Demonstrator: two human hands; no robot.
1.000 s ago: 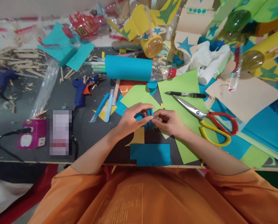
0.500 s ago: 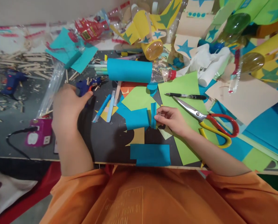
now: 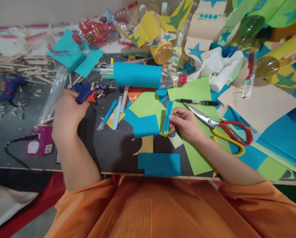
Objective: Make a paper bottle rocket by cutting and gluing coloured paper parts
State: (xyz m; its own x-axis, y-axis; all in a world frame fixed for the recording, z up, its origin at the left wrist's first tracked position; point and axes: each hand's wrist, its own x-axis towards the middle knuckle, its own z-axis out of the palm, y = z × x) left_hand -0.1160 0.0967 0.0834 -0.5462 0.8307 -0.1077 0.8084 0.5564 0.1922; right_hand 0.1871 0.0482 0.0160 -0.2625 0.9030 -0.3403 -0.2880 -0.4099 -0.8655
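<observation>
My left hand [image 3: 70, 110] closes around the handle end of a blue glue gun [image 3: 84, 92] with an orange trigger; its nozzle points right, and some of the fingers are hidden behind the hand. Between thumb and fingertips, my right hand [image 3: 184, 123] pinches a narrow folded blue paper strip [image 3: 168, 115], held nearly upright. Just left of that strip lies a blue paper piece [image 3: 146, 126]. Another blue paper rectangle [image 3: 160, 164] rests at the table's front edge. Farther back, a plastic bottle wrapped in blue paper [image 3: 137, 74] lies on its side, red cap to the right.
Scissors [image 3: 212, 123] with red and yellow handles and a black pen [image 3: 197, 102] lie on green paper at right. Two blue markers [image 3: 117, 114] sit mid-table. At left are a purple power adapter [image 3: 40, 140], a second glue gun [image 3: 11, 86] and scattered wooden sticks [image 3: 36, 61].
My left hand has shifted slightly left with the glue gun, which now shows more fully. My right hand has moved the strip slightly right and up, tilting it.
</observation>
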